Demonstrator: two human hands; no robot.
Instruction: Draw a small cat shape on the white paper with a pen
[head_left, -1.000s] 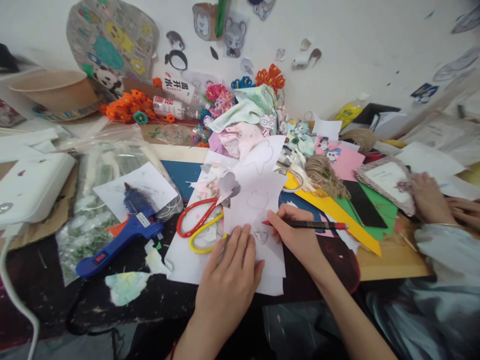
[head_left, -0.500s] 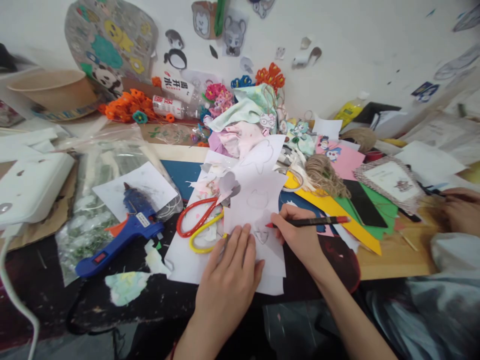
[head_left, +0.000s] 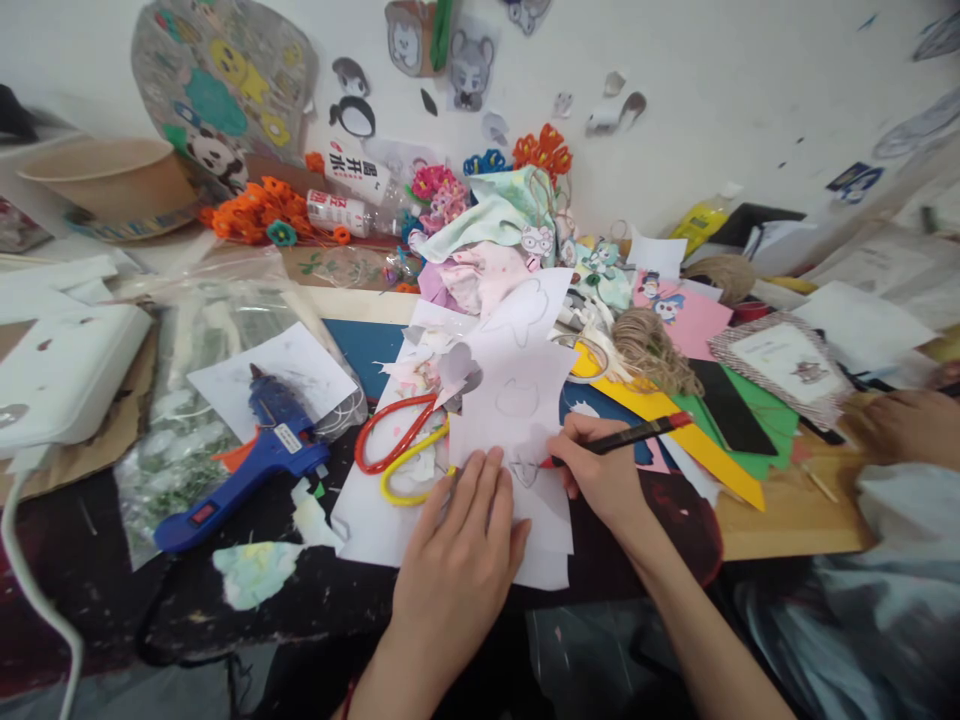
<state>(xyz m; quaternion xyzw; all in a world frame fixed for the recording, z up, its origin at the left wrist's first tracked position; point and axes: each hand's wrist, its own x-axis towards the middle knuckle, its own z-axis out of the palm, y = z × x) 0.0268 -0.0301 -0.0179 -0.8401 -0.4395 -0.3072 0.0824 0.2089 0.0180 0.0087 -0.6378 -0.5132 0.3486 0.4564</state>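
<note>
White paper (head_left: 491, 430) lies in front of me with faint outline drawings on it. My left hand (head_left: 461, 545) rests flat on its lower part, fingers spread. A black pen with red ends (head_left: 630, 434) is pinched in my right hand (head_left: 596, 465), its tip close to a small sketch (head_left: 525, 468) on the paper. Left of the sheet are the red and yellow handles (head_left: 397, 435) of scissors. A grey cut-out flower shape (head_left: 459, 368) lies beside the drawings.
A blue glue gun (head_left: 247, 480) lies at left by a plastic bag (head_left: 217, 320). Twine (head_left: 652, 345), a yellow strip (head_left: 675, 430) and a black phone (head_left: 731, 405) are at right. Another person's hand (head_left: 911, 425) is at far right.
The rear end of the pen in my right hand has tilted up and a little left, and its tip has shifted slightly down and right. My left hand stays in place.
</note>
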